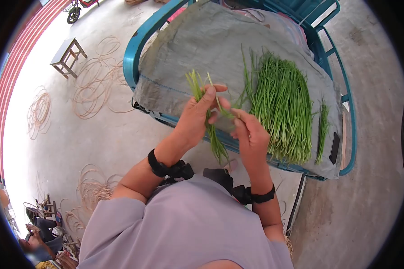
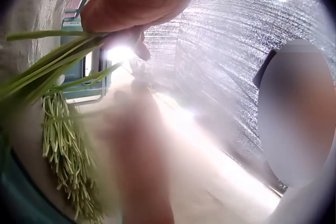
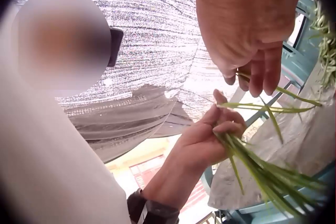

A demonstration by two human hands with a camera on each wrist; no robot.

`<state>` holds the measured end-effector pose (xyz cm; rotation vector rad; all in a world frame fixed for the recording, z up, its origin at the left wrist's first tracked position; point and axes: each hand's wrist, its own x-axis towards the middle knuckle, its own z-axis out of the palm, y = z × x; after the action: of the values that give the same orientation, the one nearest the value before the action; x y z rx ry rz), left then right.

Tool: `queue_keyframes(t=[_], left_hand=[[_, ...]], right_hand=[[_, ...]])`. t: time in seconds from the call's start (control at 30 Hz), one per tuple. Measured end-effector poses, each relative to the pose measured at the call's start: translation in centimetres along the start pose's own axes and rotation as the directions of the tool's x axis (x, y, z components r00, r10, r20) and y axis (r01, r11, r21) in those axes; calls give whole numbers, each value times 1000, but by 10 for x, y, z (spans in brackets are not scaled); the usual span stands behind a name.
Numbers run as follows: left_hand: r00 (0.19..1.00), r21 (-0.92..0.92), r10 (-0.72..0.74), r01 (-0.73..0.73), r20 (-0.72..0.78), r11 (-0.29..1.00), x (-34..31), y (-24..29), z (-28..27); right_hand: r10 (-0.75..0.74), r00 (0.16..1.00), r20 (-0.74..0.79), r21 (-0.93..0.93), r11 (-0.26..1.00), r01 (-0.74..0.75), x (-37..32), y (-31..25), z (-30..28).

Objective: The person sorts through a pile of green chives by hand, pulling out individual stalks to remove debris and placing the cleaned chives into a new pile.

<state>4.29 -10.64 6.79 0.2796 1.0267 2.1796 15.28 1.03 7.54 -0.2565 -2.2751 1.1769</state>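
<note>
My left hand [image 1: 197, 114] grips a small bunch of green chive stalks [image 1: 213, 134], thumb over them, held above the near edge of a grey sack [image 1: 197, 49] spread on a teal cart [image 1: 132, 54]. My right hand [image 1: 244, 130] is close beside it and pinches a thin green blade [image 1: 226, 112] that runs from the bunch. In the right wrist view the left hand [image 3: 210, 140] holds the bunch [image 3: 268, 174] while the right hand's fingers [image 3: 260, 71] curl round a blade [image 3: 286, 95]. The left wrist view shows the stalks [image 2: 47, 74] under the left hand [image 2: 136, 3].
A large pile of green stalks [image 1: 280, 107] lies on the sack at the right, with a thin separate row [image 1: 322, 127] beyond it. Coils of rattan [image 1: 96, 83] and a small wooden stool [image 1: 67, 56] sit on the concrete floor at left. Someone sits at bottom left [image 1: 40, 237].
</note>
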Motion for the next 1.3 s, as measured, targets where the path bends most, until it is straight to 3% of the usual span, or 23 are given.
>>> queue_keyframes(t=[0.1, 0.2, 0.3, 0.4, 0.5, 0.67, 0.8, 1.0, 1.1, 1.3], left_hand=[[998, 22, 54, -53, -24, 998, 2, -11, -2], [988, -153, 141, -149, -60, 977, 4, -7, -5], [997, -16, 66, -66, 49, 998, -6, 12, -7], [974, 243, -215, 191, 78, 951, -11, 13, 4], [936, 158, -309, 284, 169, 946, -12, -2, 9], [939, 152, -298, 274, 173, 950, -6, -16, 3], [930, 79, -307, 296, 204, 952, -5, -24, 5], [979, 12, -163, 163, 126, 987, 4, -14, -3], [997, -196, 9, -25, -81, 980, 18, -5, -18], [992, -356, 39, -79, -120, 931, 30, 3, -58]], right_hand=[[125, 992, -26, 115, 986, -121, 0, -9, 9], [260, 966, -4, 236, 939, -252, 1, -14, 6], [334, 943, 8, 372, 874, -312, 3, -11, 0], [390, 918, 75, 476, 794, -377, 4, -15, -5], [417, 897, 147, 533, 730, -428, 7, -17, -8], [435, 859, 272, 600, 621, -504, 7, -8, -14], [457, 853, 253, 650, 573, -499, 6, 2, -13], [505, 784, 360, 553, 562, -615, -5, 12, -16], [517, 755, 404, 533, 538, -654, -20, 22, -22], [507, 756, 415, 561, 511, -651, -43, 33, -32]])
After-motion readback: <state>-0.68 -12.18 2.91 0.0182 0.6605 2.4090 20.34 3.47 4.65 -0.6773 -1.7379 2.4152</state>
